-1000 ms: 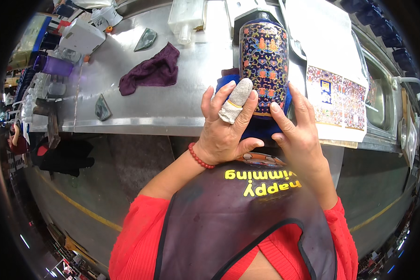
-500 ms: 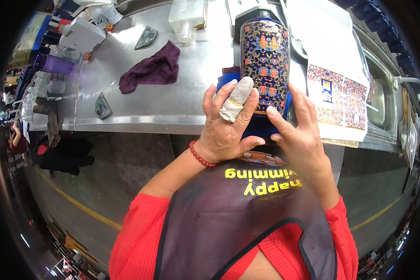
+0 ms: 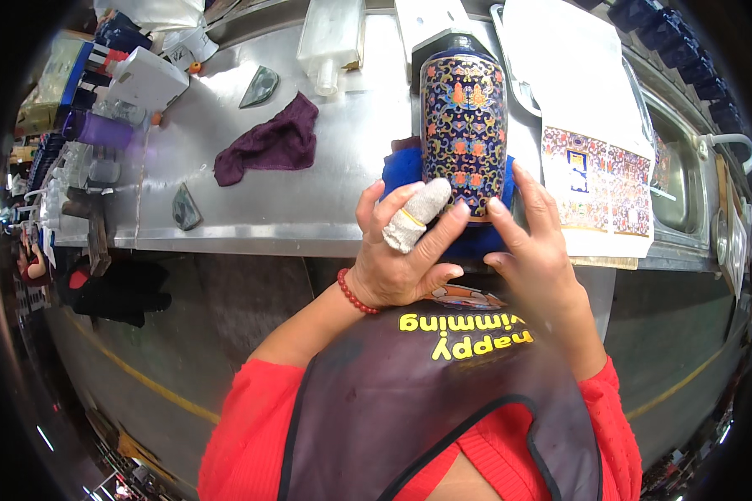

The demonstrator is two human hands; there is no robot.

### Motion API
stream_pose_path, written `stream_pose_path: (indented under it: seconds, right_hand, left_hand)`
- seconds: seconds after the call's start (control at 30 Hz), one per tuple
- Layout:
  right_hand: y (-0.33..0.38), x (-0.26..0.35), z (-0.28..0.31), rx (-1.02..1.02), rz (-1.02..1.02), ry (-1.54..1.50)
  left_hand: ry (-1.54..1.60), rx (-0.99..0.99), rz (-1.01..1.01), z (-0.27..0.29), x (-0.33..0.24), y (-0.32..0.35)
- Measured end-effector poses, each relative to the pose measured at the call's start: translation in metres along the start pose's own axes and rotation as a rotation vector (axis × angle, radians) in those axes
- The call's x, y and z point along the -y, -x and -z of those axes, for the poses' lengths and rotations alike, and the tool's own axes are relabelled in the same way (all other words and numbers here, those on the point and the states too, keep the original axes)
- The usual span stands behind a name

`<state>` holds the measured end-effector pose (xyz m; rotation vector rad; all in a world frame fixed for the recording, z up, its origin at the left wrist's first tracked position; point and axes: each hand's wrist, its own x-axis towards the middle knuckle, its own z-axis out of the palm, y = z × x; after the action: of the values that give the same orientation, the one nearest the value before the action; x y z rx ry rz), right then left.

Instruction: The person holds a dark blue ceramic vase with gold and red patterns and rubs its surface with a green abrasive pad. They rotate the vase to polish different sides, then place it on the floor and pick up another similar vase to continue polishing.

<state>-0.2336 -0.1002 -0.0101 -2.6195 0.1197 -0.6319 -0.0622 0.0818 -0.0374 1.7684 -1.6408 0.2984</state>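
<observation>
A dark blue bottle (image 3: 464, 134) with a dense gold, orange and red floral pattern lies on its side, neck pointing away from me. Under its near end is a blue cloth (image 3: 403, 169). My left hand (image 3: 401, 250) is at the bottle's lower left, fingers stretched apart. A grey fabric finger cover (image 3: 418, 215), held by a yellow band, sits on one of its fingers and comes against the pattern's lower left edge. My right hand (image 3: 536, 242) is spread at the lower right, with the index fingertip at the pattern's bottom edge. Neither hand wraps round the bottle.
The metal worktop (image 3: 251, 200) carries a crumpled purple cloth (image 3: 271, 144), two dark green stone-like pieces (image 3: 185, 207) and a clear glass bottle (image 3: 330, 46). A printed pattern sheet (image 3: 597, 184) lies right, beside a sink (image 3: 677, 184). White box (image 3: 148, 79) and purple bottle (image 3: 96, 129) stand left.
The bottle sits slightly lower and further left in the picture. Both hands have shifted a little lower, and the fingertips now lie around the pattern's bottom edge.
</observation>
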Motion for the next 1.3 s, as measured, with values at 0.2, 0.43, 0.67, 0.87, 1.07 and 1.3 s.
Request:
stream_pose_path:
  seconds: [0.2, 0.43, 0.67, 0.87, 1.07, 1.3]
  right_hand:
    - [-0.017, -0.022, 0.018, -0.222, 0.033, -0.121]
    - [-0.130, -0.007, 0.054, -0.076, 0.254, -0.084]
    - [-0.065, -0.015, 0.038, 0.022, 0.345, -0.228]
    - [-0.058, -0.017, 0.034, -0.150, 0.412, -0.113]
    - [-0.067, -0.005, 0.041, -0.268, 0.198, -0.012]
    - [-0.080, -0.006, 0.048, 0.029, 0.230, -0.509]
  left_hand:
    - [-0.038, -0.044, -0.046, -0.001, -0.003, -0.006]
    - [-0.090, -0.075, -0.074, -0.001, -0.006, -0.006]
    - [0.107, -0.163, 0.119, -0.009, 0.006, -0.015]
    - [0.029, -0.042, 0.187, -0.012, 0.015, -0.020]
    - [-0.023, 0.013, 0.222, -0.015, 0.016, -0.011]
    - [-0.088, -0.142, -0.001, -0.008, 0.015, 0.005]
